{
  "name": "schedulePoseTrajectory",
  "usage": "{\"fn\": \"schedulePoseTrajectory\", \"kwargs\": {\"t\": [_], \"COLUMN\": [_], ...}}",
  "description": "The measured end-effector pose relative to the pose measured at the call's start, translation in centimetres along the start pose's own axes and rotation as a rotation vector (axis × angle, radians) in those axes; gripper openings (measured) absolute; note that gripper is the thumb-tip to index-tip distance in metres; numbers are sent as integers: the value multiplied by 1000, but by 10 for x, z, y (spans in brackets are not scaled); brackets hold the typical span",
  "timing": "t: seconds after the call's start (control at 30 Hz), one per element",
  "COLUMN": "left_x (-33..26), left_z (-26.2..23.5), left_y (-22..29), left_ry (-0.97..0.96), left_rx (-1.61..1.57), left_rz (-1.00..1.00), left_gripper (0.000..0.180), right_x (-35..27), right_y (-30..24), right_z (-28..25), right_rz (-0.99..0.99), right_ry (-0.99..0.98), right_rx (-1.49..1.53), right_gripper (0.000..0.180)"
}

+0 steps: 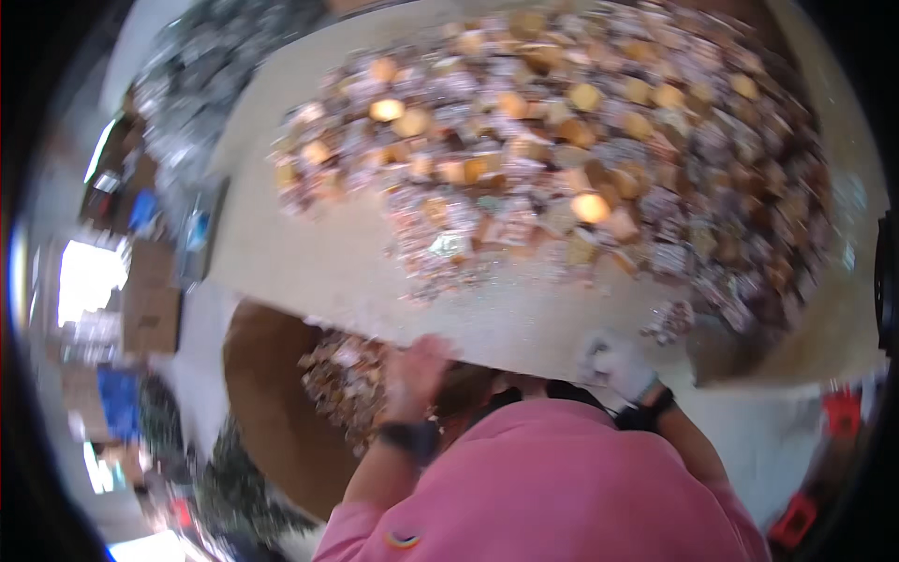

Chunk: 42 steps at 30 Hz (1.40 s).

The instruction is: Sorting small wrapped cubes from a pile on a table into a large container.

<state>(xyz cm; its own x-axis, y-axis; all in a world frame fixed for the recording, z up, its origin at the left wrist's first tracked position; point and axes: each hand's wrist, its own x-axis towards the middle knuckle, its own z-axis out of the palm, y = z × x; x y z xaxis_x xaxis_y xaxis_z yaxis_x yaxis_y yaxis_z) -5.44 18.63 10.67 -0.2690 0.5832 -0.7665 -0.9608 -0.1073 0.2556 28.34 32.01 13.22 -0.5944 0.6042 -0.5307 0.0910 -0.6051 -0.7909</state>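
A broad heap of small mixed pieces [524,140], pink, grey, brown and shiny orange-gold, is spread over a pale table [318,253]. Motion blurs them, so their kind is unclear. At the table's near edge, my left hand [419,373] is smeared by movement; its fingers look outstretched, with nothing visible in them. Below it and to its left, a big brown round container [267,393] holds more similar pieces [346,379]. My right hand [620,367], in a whitish glove, rests by the near edge with curled fingers. Whatever they may hold is hidden.
A mound of clear, crinkled plastic bags [201,70] lies beyond the table's far left. Cardboard boxes [150,295] stand at the left. Dark green bundles [245,487] sit beside the brown container. Red objects [794,520] are at the lower right.
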Motion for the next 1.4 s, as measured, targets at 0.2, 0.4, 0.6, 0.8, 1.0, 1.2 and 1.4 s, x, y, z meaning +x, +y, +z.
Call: {"fn": "schedulePoseTrajectory", "kwargs": {"t": [0.2, 0.4, 0.6, 0.8, 1.0, 1.2, 1.4], "left_x": [36, 6, 33, 25, 16, 40, 18], "left_z": [128, 198, 166, 155, 130, 70, 77], "left_y": [-170, -293, -366, -318, -222, -149, -104], "left_ry": [-777, -1316, -1138, -1118, -585, -817, -238], "left_rx": [1548, 2228, 2268, 2052, 839, 53, -106], "left_rz": [27, 996, 921, 766, 137, -134, -13], "left_gripper": [47, 54, 51, 56, 53, 40, 49], "right_x": [-28, -58, -72, -64, -40, 1, 34], "right_y": [29, 25, 35, 50, 31, 17, -1], "right_z": [-22, -23, -39, -56, -34, -19, 17], "right_rz": [-23, 72, 91, 95, 78, 225, -55], "right_ry": [85, 224, 315, 210, 88, -92, -166], "right_rx": [132, 36, 40, 117, 166, 138, -387], "right_gripper": [15, 12, 21, 16, 16, 29, 24]}}
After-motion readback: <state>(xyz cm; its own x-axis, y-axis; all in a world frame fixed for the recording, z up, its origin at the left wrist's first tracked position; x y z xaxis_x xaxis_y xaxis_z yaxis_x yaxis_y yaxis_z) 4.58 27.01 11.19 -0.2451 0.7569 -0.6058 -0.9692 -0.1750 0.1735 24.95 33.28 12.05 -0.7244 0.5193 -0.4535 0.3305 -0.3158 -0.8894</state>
